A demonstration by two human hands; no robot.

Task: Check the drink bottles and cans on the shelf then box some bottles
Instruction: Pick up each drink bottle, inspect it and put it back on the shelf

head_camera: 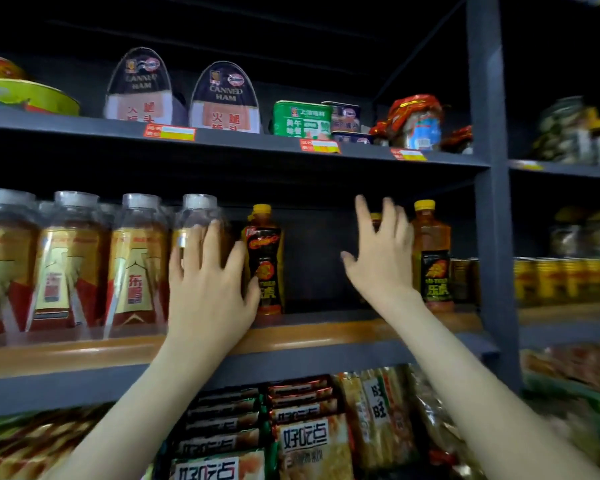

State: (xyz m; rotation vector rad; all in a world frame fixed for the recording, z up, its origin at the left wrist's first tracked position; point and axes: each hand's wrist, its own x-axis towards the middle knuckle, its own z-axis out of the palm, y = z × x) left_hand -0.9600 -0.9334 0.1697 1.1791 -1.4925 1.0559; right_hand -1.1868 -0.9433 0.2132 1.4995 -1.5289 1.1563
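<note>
On the middle shelf (pixel 326 336) stand several clear, grey-capped bottles (pixel 132 265) with gold and red labels on the left. Two yellow-capped orange bottles with black labels stand further right, one (pixel 265 258) near the middle and one (pixel 432 258) by the upright. My left hand (pixel 210 282) lies flat, fingers apart, against the rightmost clear bottle, its thumb touching the middle orange bottle. My right hand (pixel 381 258) is raised with fingers spread in front of another orange bottle (pixel 376 220), mostly hidden behind it, and holds nothing.
A dark gap in the shelf lies between my hands. Ham tins (pixel 224 98) and a green tin (pixel 302 119) sit on the shelf above. Snack packs (pixel 305 441) fill the shelf below. A grey upright (pixel 492 202) separates a bay with yellow cans (pixel 565 280).
</note>
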